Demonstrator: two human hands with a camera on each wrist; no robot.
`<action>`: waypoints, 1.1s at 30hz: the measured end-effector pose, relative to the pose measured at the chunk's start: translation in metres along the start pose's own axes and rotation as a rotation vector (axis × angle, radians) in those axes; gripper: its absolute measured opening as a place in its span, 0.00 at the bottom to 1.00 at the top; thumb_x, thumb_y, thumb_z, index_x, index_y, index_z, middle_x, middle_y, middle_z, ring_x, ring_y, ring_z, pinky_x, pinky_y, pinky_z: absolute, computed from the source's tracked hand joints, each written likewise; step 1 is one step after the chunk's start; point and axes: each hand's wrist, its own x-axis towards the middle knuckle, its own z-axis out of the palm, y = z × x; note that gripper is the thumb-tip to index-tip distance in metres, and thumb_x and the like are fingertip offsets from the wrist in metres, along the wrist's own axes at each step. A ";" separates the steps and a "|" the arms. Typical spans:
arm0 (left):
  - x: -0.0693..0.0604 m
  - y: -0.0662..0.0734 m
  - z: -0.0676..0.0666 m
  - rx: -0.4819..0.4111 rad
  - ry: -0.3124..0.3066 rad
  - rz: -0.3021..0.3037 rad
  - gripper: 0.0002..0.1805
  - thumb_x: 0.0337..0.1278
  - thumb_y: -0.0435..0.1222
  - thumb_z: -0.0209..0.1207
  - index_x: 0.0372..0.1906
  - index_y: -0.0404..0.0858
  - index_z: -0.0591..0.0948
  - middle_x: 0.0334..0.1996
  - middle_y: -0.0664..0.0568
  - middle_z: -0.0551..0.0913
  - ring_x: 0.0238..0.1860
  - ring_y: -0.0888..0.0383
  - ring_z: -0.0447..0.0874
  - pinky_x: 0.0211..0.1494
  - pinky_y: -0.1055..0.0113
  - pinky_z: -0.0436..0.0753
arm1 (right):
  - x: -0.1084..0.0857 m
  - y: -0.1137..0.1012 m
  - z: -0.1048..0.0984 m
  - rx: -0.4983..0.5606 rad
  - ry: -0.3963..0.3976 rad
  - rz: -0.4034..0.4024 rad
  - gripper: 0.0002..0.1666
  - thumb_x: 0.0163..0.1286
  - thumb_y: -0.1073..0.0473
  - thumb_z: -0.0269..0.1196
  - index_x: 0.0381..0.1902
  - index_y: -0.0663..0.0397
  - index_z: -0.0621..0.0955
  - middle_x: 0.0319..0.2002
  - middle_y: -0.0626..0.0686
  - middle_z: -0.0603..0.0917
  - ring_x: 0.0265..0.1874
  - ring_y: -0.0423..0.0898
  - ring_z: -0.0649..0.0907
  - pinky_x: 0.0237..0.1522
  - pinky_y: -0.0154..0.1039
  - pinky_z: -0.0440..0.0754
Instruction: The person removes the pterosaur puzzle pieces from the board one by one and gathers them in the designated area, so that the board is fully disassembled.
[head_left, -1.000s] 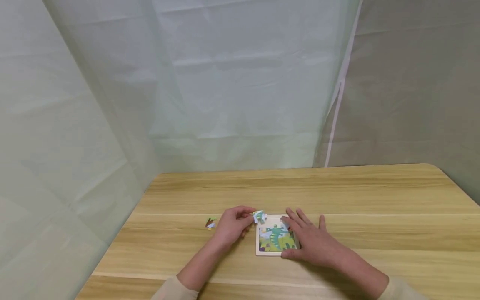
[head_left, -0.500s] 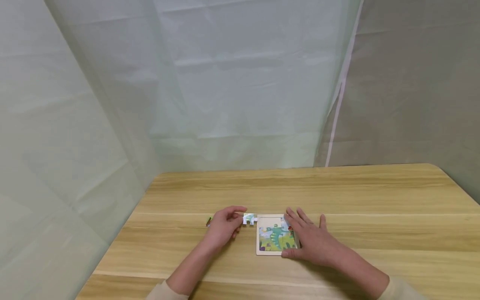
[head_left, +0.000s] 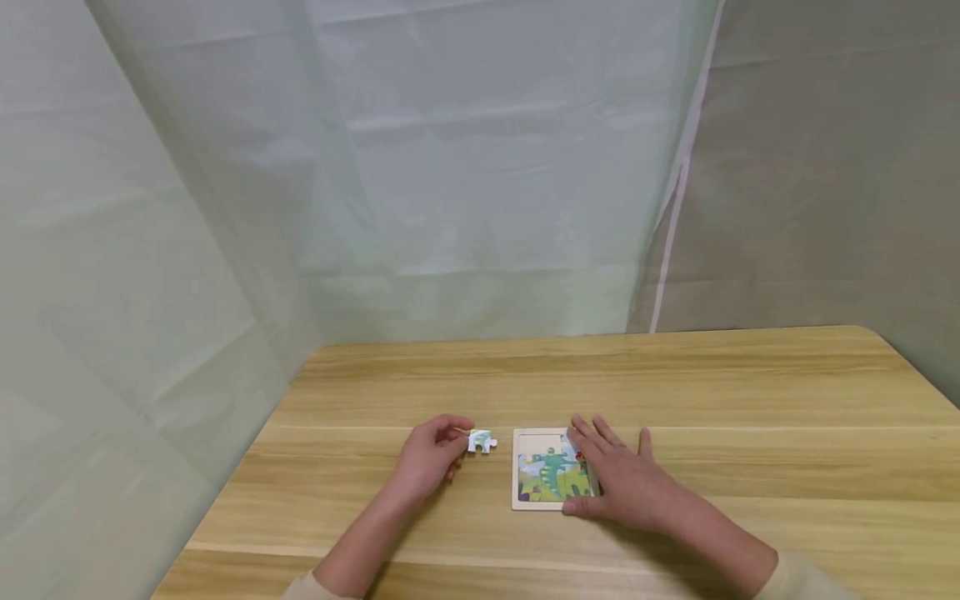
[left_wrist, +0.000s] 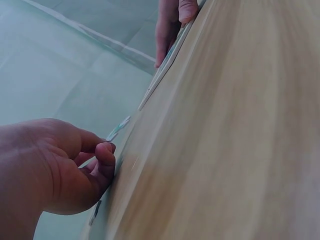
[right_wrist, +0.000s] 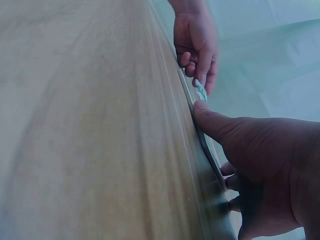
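Observation:
My left hand point(head_left: 427, 458) pinches a jigsaw piece point(head_left: 480, 442) between thumb and fingertips, left of the puzzle tray. White and pale blue with some green, the piece has a knob pointing right; in the left wrist view it is tilted above the tabletop. The square wooden puzzle tray point(head_left: 515, 483) lies flat and bears a green dinosaur picture, with a bare pale patch point(head_left: 542, 442) at its upper left. Across the tray's right side rests my right hand point(head_left: 630, 483), fingers spread, thumb on the near edge, hiding that part of the picture.
Another loose piece point(left_wrist: 95, 212) lies on the table behind the left hand, seen edge-on in the left wrist view; the hand hides it from the head view. The wood-grain table point(head_left: 750, 400) reaches back to hanging pale sheets point(head_left: 480, 167).
The left hand has drawn the jigsaw piece leftward, from over the tray's upper left corner to a spot apart from the tray. My right hand has stayed on the tray.

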 end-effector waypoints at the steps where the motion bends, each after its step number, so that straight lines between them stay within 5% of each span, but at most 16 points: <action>1: 0.000 -0.001 -0.001 -0.002 0.000 0.003 0.13 0.61 0.21 0.57 0.51 0.27 0.81 0.31 0.44 0.79 0.22 0.59 0.72 0.20 0.73 0.71 | 0.000 0.000 0.000 0.000 0.000 -0.001 0.61 0.58 0.28 0.68 0.78 0.57 0.62 0.79 0.53 0.56 0.78 0.58 0.52 0.61 0.82 0.39; 15: -0.004 -0.004 -0.015 0.064 0.043 0.000 0.12 0.62 0.20 0.56 0.48 0.28 0.82 0.30 0.45 0.79 0.20 0.59 0.69 0.19 0.72 0.69 | 0.000 -0.001 -0.001 -0.001 -0.002 0.006 0.62 0.57 0.27 0.68 0.78 0.56 0.62 0.79 0.53 0.57 0.78 0.59 0.52 0.61 0.83 0.39; 33: -0.006 -0.002 -0.024 0.312 0.120 0.020 0.12 0.59 0.23 0.58 0.45 0.32 0.85 0.29 0.50 0.80 0.26 0.59 0.76 0.28 0.69 0.75 | 0.001 0.000 0.001 -0.001 -0.001 0.008 0.62 0.57 0.28 0.68 0.78 0.57 0.61 0.79 0.53 0.56 0.78 0.58 0.52 0.61 0.82 0.39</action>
